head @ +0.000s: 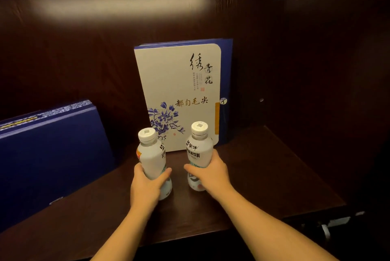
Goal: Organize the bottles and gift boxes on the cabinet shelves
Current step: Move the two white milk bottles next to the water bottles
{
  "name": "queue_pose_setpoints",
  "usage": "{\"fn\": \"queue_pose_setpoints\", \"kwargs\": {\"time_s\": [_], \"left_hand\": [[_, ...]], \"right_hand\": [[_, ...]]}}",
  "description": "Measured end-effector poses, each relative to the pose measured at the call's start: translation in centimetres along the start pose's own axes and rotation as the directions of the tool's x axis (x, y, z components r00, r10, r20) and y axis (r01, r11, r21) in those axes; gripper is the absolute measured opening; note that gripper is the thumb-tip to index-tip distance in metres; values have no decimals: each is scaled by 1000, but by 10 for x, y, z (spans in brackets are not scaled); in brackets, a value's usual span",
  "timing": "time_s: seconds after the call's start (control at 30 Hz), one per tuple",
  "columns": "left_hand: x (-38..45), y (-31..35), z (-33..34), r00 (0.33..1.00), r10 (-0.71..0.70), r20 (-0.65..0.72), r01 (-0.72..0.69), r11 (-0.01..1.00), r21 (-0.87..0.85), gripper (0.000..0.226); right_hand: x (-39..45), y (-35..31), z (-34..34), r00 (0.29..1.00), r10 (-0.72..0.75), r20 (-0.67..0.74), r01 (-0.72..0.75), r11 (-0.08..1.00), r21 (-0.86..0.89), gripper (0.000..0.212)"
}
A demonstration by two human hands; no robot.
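Observation:
Two white drink bottles with white caps stand upright on the dark wooden shelf (263, 176). My left hand (145, 186) grips the left bottle (150, 155) around its lower body. My right hand (209, 174) wraps the right bottle (199, 151) at its waist. Both bottles rest on the shelf, a short gap between them. Behind them a white gift box (179, 83) with blue flowers and dark calligraphy stands upright against the cabinet's back panel. A dark blue gift box (48, 155) leans tilted at the left.
The cabinet's dark back wall (84, 49) and right side wall (316, 70) enclose the shelf. The shelf's front edge (190, 237) runs below my forearms. Bare shelf surface lies to the right of the bottles. Some pale objects (337, 221) show below at the lower right.

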State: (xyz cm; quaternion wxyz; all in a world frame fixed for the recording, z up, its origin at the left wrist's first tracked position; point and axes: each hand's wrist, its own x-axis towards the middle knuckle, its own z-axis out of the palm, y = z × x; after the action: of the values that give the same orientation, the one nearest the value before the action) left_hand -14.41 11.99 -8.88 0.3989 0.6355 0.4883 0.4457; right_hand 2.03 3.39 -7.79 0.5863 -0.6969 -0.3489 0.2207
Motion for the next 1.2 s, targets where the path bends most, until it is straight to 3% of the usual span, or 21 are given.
{"fn": "queue_pose_setpoints", "kwargs": {"time_s": [0.17, 0.33, 0.6, 0.83, 1.0, 1.2], "left_hand": [[-35, 23, 22, 997, 35, 65, -34, 999, -27, 58], [-94, 64, 63, 969, 104, 222, -82, 991, -108, 59], [-223, 139, 152, 824, 274, 497, -145, 949, -281, 52], [-298, 188, 256, 734, 321, 599, -141, 934, -329, 57], [-311, 217, 341, 762, 294, 577, -133, 943, -305, 61], [-296, 229, 425, 872, 193, 450, -97, 969, -227, 58]], "right_hand": [[-28, -10, -43, 995, -13, -95, 14, 1000, 2, 50], [-75, -17, -118, 964, -23, -264, 17, 1000, -23, 50], [-151, -10, -277, 827, -27, -561, -46, 992, -115, 56], [-164, 17, -405, 758, 22, -652, -105, 991, -88, 50], [-122, 45, -478, 786, 15, -618, -97, 990, -99, 54], [-48, 80, -518, 842, 10, -539, -69, 994, -90, 53]]}}
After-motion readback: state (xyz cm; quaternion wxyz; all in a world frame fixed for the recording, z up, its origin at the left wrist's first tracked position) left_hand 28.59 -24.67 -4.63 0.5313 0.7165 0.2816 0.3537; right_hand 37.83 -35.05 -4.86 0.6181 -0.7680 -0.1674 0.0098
